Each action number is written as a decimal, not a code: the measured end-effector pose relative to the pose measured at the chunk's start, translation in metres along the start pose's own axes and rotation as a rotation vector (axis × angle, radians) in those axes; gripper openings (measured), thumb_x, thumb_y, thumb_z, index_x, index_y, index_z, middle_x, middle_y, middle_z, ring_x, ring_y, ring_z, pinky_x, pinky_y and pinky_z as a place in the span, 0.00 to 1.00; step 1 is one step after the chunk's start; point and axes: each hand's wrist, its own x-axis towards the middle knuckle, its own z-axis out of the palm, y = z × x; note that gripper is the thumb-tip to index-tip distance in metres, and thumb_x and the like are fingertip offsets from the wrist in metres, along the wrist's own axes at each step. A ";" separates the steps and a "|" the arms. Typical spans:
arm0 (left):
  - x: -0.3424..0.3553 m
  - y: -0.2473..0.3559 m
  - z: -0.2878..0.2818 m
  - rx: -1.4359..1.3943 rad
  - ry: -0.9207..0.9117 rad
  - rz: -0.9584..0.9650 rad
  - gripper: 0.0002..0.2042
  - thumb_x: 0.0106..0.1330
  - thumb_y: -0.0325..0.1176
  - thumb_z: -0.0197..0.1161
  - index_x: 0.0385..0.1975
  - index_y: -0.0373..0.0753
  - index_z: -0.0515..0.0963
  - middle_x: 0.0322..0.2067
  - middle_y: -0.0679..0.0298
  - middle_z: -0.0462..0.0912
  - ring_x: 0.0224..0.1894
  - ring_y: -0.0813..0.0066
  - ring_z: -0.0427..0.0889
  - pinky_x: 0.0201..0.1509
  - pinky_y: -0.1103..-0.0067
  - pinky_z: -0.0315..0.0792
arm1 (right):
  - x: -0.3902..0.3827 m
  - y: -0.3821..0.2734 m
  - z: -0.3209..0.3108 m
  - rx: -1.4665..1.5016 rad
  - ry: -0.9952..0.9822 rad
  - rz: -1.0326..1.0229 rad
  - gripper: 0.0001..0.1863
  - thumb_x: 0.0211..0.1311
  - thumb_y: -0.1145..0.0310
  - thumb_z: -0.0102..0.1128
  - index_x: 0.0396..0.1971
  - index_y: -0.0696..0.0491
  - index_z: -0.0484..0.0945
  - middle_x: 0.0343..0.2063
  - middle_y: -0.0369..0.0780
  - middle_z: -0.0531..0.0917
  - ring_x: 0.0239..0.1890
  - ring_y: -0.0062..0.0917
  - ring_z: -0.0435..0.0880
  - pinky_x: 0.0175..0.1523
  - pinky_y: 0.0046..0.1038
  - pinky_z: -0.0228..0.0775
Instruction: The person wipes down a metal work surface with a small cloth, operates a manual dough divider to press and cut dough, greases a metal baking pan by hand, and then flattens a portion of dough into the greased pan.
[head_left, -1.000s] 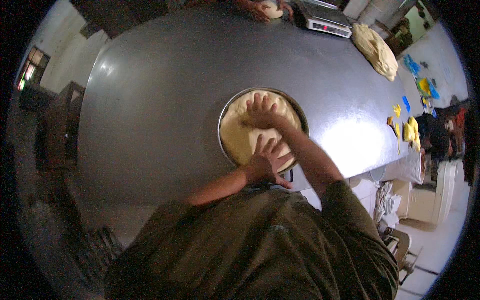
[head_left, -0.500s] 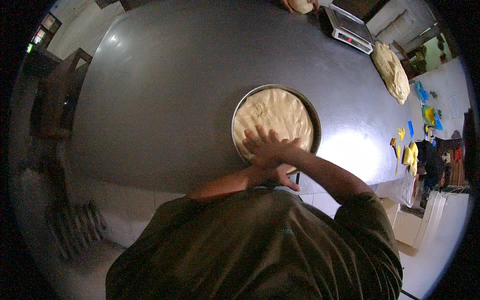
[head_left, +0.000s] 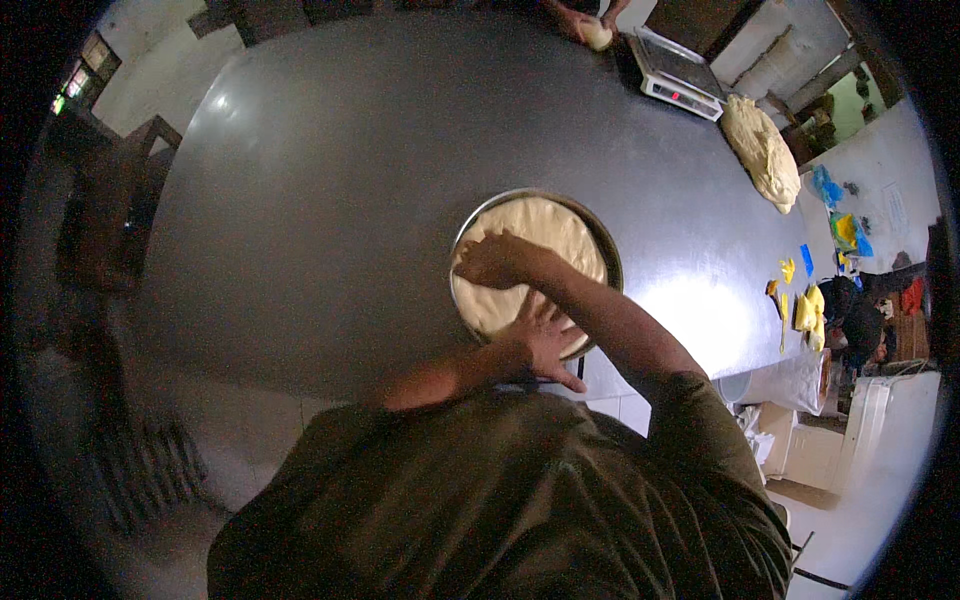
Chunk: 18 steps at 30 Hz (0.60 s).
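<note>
A round metal pan (head_left: 612, 268) holds a broad, flattened sheet of pale dough (head_left: 548, 222). My right hand (head_left: 497, 261) reaches across from the right and presses on the dough's left side, its fingers curled in toward the rim. Under my right forearm, my left hand (head_left: 543, 340) rests on the near right part of the dough. Its fingers are spread, and the thumb points out past the pan's near rim. The right forearm hides part of the left fingers and of the dough.
The pan stands on a dark metal table (head_left: 330, 200). At the far side another person's hands (head_left: 580, 22) hold a small dough ball (head_left: 597, 36) beside a digital scale (head_left: 680, 75). A large dough lump (head_left: 762, 153) lies right of it. Yellow bags (head_left: 811, 318) rest at the right edge.
My right hand has moved from the near part of the dough to its left side, fingers now curled instead of spread. More of my left hand shows. The co-worker's hands have shifted slightly.
</note>
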 end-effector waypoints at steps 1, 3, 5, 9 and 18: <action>0.002 -0.014 0.001 -0.084 -0.004 0.014 0.61 0.53 0.88 0.49 0.83 0.56 0.46 0.82 0.44 0.34 0.83 0.37 0.35 0.82 0.43 0.29 | -0.008 -0.037 -0.010 -0.197 0.095 0.058 0.22 0.78 0.60 0.49 0.66 0.50 0.77 0.68 0.55 0.75 0.59 0.72 0.75 0.57 0.72 0.72; 0.021 -0.046 0.023 -0.242 -0.029 0.074 0.58 0.56 0.87 0.46 0.83 0.57 0.46 0.82 0.44 0.34 0.82 0.37 0.35 0.81 0.40 0.29 | 0.002 -0.049 0.011 -0.324 0.423 0.093 0.21 0.79 0.59 0.49 0.64 0.52 0.78 0.64 0.51 0.79 0.59 0.66 0.77 0.63 0.64 0.72; 0.049 -0.066 0.043 -0.391 -0.068 0.180 0.56 0.59 0.86 0.43 0.83 0.57 0.45 0.82 0.45 0.34 0.82 0.36 0.35 0.80 0.38 0.28 | 0.005 -0.029 0.017 -0.301 0.465 0.090 0.22 0.80 0.57 0.49 0.62 0.53 0.79 0.62 0.48 0.82 0.60 0.60 0.79 0.68 0.57 0.70; -0.008 -0.065 0.072 0.232 0.717 -0.035 0.43 0.59 0.83 0.52 0.64 0.57 0.80 0.70 0.43 0.71 0.70 0.20 0.62 0.65 0.24 0.49 | 0.000 -0.031 -0.091 -0.354 -0.031 0.177 0.26 0.82 0.47 0.39 0.73 0.36 0.68 0.75 0.47 0.63 0.74 0.50 0.64 0.70 0.68 0.60; -0.042 -0.008 0.018 -0.016 0.081 -0.187 0.60 0.43 0.92 0.51 0.80 0.77 0.46 0.82 0.47 0.26 0.79 0.22 0.37 0.69 0.22 0.28 | -0.069 0.090 -0.084 0.523 -0.002 0.384 0.47 0.73 0.24 0.30 0.81 0.40 0.52 0.80 0.41 0.58 0.81 0.50 0.51 0.77 0.72 0.42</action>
